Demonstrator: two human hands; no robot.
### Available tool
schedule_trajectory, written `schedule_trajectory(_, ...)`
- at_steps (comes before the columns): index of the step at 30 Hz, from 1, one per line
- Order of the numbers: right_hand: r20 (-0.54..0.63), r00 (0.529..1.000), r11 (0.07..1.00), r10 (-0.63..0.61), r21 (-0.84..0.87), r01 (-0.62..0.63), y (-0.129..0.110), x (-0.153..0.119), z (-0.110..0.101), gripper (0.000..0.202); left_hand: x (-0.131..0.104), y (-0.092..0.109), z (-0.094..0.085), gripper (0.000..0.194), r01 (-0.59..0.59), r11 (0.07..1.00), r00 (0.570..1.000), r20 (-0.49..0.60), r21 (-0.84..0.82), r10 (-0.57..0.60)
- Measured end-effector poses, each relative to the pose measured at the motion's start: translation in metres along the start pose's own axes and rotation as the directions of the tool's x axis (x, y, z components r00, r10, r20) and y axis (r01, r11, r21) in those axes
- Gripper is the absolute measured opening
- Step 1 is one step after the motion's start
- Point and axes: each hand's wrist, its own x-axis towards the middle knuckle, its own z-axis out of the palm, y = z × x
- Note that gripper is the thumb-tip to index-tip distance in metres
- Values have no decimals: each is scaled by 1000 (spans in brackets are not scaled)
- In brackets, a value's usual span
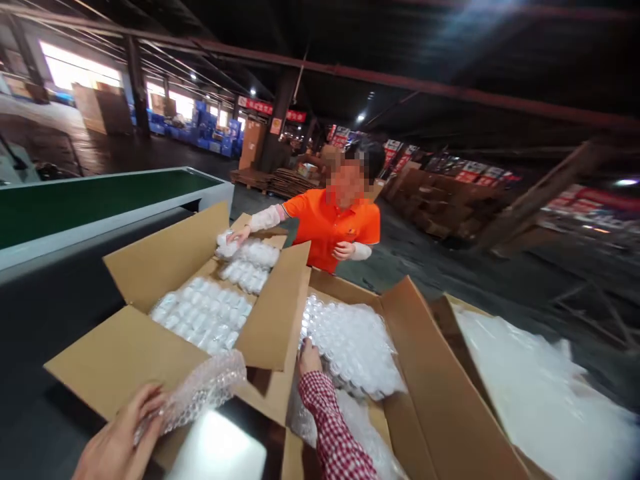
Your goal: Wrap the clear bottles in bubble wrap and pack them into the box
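My left hand (125, 430), at the lower left, grips one end of a sheet of bubble wrap (210, 387) that trails over the near flap of the left carton (130, 353). My right hand (310, 358), below a red checked sleeve, reaches into the right carton (420, 373). Its curled fingers are at the left edge of a bubble-wrapped pack (355, 340); what they close on is partly hidden. Rows of white wrapped items (205, 313) fill the near part of the left carton. Another wrapped pack (245, 273) sits at its far end.
Across the cartons stands a co-worker in an orange shirt (333, 227), one hand (240, 235) on wrapped items in the left carton. A green conveyor belt (100, 197) runs at the left. A bright glossy surface (220, 447) is near me. White plastic sheeting (540, 387) fills a carton at right.
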Motion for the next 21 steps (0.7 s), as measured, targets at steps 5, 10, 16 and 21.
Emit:
schedule_trajectory(5, -117, 989, 981, 87, 184, -65, 21, -9, -8, 30, 13, 6, 8, 31, -37, 990, 998, 50, 134, 31)
schedule_trajectory(10, -371, 904, 921, 215, 385, -61, 12, -60, -65, 54, 19, -7, 30, 33, 75, 989, 981, 167, 129, -96)
schedule_trajectory(16, -461, 883, 463, -89, 766, 446, -101, -161, -110, 34, 24, -4, 14, 34, 62, 963, 975, 188, 261, -114)
schedule_trajectory(21, -161, 876, 354, -455, 870, 344, -164, -204, -66, 31, 21, 7, -23, 31, 28, 968, 967, 240, 248, -90)
